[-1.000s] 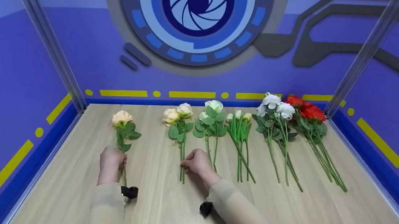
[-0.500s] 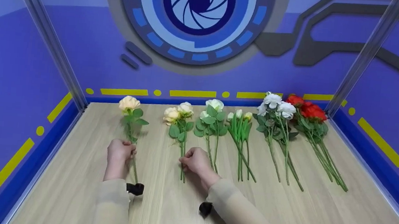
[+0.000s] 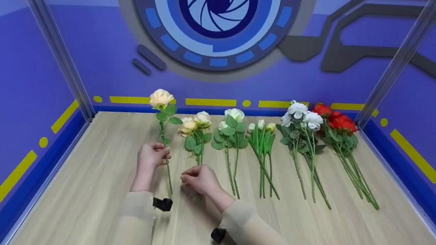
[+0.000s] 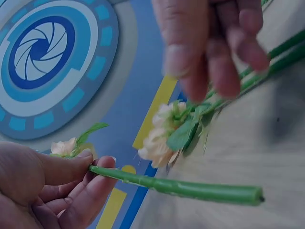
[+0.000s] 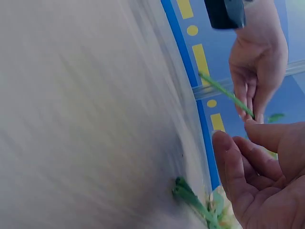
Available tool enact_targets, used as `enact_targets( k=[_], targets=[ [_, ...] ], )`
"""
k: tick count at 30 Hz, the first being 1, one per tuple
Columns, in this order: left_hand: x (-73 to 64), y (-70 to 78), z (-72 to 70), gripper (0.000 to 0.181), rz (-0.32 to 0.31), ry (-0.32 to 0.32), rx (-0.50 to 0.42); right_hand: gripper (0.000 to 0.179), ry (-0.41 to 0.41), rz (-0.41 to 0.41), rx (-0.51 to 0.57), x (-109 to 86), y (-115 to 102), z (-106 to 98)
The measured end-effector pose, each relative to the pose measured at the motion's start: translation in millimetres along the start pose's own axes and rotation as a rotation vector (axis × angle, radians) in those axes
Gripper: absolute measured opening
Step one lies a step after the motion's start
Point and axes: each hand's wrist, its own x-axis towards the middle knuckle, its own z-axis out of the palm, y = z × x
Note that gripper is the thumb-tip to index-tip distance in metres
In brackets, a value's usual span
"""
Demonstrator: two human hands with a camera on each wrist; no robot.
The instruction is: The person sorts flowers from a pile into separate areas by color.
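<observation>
My left hand (image 3: 152,157) pinches the stem of a single peach rose (image 3: 161,98), held upright above the table with its bloom toward the back wall. In the left wrist view the cut end of that rose's stem (image 4: 209,191) sticks out past the thumb and fingertips. To its right, my right hand (image 3: 203,179) hovers over the lower stems of two peach roses (image 3: 202,119) lying on the table, hiding part of them. The right wrist view shows the right hand's fingers (image 5: 234,167) loosely bent, with nothing between thumb and fingertips.
Further right on the wooden table (image 3: 89,190) lie pale green-white roses (image 3: 234,115), white tulips (image 3: 261,124), white flowers (image 3: 297,110) and red flowers (image 3: 341,122), stems toward the front. Blue-purple panels (image 3: 90,52) enclose the back and sides.
My left hand has raised the peach rose off the table and carried it right, toward the other two. The right hand has let go of their stems and shifted slightly left.
</observation>
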Motion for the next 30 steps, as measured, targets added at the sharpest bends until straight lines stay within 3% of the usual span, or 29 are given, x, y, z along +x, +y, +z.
enact_targets(
  k=[7,16,20,30],
  targets=[
    [-1.9,4.8,24.7,0.026,0.016,-0.055,-0.032,0.017,0.019,-0.077,-0.037,-5.9,-6,6],
    [-0.6,6.1,52.7,0.028,0.078,-0.082,-0.007,0.008,0.131,-0.057,-0.136,-1.9,2,-3],
    [2.2,1.9,62.5,0.031,0.099,-0.103,0.071,0.008,0.168,-0.06,-0.202,2.2,10,-9],
    [9.8,-9.7,85.6,0.035,0.084,-0.117,0.261,0.012,0.186,-0.006,-0.312,6.8,19,-14]
  ],
)
